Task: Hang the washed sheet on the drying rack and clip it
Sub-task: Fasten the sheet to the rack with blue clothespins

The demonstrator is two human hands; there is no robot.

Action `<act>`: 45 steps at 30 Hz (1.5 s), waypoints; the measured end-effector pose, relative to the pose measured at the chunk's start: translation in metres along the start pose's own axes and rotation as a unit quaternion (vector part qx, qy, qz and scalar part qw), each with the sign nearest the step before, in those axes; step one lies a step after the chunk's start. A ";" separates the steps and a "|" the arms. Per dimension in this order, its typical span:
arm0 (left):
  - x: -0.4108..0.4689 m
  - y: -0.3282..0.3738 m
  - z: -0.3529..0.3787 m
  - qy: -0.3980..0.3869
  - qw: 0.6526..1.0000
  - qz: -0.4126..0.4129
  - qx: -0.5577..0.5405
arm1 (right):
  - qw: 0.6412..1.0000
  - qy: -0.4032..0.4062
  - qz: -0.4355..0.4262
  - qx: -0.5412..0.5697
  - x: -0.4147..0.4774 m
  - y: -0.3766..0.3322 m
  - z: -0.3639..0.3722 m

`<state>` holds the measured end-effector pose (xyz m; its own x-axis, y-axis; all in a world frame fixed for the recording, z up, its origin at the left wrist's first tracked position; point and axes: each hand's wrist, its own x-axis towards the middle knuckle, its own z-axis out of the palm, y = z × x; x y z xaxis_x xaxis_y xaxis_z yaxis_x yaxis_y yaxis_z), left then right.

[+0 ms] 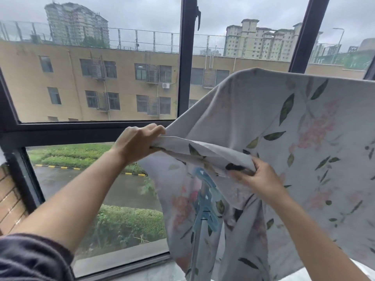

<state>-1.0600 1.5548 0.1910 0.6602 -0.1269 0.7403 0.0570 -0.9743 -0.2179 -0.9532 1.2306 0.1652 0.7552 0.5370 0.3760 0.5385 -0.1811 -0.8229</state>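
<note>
I'm gripping the sheet by its edge in my left hand and bunching it in my right hand, the fold running ten-to-four between them, the rest draping up toward one o'clock.

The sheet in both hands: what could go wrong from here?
1. The sheet is bunched and folded between the left hand and the right hand; left so, it may hang creased.
2. No clip shows on its top edge, so it might slide down when released.
3. Its lower part hangs near the sill and could drag there.
</note>
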 end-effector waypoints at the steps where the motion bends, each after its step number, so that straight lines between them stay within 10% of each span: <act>1: -0.003 0.001 0.003 -0.002 0.998 -0.056 -0.015 | 0.999 -0.017 -0.004 -0.039 -0.001 0.001 0.000; 7: -0.009 0.030 0.019 -0.096 0.909 -0.395 -0.095 | 0.992 0.098 0.082 -0.008 0.026 0.015 -0.003; 13: -0.005 0.093 0.019 -0.063 0.685 -0.448 -0.571 | 1.000 0.006 0.010 -0.013 0.028 0.012 -0.011; 17: -0.028 0.145 0.048 -0.135 0.726 -0.356 -0.572 | 0.989 0.031 -0.016 -0.142 0.034 0.018 -0.020; 25: -0.008 0.213 0.064 -0.224 0.836 -0.391 -0.313 | 0.988 0.108 0.108 0.010 0.063 0.019 -0.014; 34: -0.031 0.141 0.049 -0.067 0.848 -0.390 -0.352 | 0.927 0.157 0.203 0.273 0.076 0.016 -0.007; 38: -0.049 0.137 0.049 -0.021 0.918 -0.297 -0.263 | 0.886 0.146 0.228 0.377 0.084 0.013 0.006; 45: -0.053 0.150 0.042 -0.161 0.927 -0.266 -0.210 | 0.880 0.167 0.243 0.372 0.107 0.050 0.016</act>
<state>-1.0552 1.4229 0.0923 0.8158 0.3879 0.4289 0.1864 -0.8785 0.4399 -0.8518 1.2916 0.1576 0.9631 0.2515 -0.0961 -0.1795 0.3340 -0.9253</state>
